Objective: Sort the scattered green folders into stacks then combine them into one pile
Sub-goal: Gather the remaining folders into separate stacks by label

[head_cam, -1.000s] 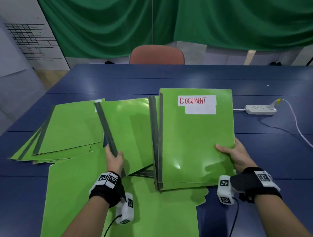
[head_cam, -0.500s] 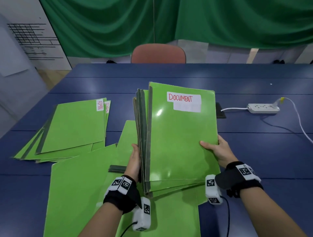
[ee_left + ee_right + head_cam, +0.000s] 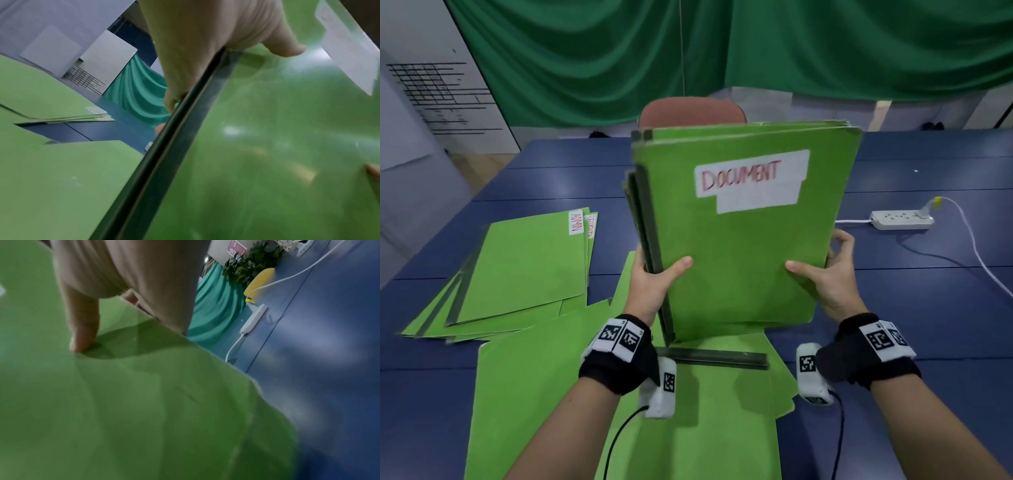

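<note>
Folders (image 3: pixel 739 246) hiding right fingers (image 3: pixel 842 240)

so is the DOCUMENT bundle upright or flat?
Upright: the DOCUMENT bundle stands on its bottom edge, left hand and right hand gripping its sides.

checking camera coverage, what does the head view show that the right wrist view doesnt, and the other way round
Only the head view shows the DOCUMENT label, the left hand gripping the spine edge, the ADMIN folder stack and the chair.

Only the right wrist view shows a leafy plant and a yellow object.

Both show the right hand, the held folder bundle, the power strip and the blue table.
</note>
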Available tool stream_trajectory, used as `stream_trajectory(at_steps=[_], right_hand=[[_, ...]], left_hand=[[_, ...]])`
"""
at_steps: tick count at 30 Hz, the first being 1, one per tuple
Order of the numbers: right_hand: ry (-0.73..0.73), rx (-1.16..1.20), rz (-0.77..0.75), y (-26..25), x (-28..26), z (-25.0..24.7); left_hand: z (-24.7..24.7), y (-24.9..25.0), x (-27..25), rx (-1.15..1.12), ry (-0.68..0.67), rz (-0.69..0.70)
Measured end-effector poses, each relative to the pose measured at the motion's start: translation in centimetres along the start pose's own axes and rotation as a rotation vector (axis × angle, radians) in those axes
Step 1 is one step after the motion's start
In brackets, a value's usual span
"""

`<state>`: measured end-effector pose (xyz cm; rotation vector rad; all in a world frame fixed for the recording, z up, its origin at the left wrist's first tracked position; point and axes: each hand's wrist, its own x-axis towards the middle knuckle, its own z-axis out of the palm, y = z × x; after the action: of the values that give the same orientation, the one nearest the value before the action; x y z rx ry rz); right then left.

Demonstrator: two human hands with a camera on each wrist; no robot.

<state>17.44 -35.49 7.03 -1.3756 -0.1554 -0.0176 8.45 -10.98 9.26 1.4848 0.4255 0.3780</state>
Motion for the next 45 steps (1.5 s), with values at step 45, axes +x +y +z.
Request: stream_trajectory(at_steps=[45], right_hand=[[0.232,-0.619,0.723,7.0,-1.4,-9.7]], left_hand=[[7.9,-8.6,-2.4,0.602,-0.483,-0.536]])
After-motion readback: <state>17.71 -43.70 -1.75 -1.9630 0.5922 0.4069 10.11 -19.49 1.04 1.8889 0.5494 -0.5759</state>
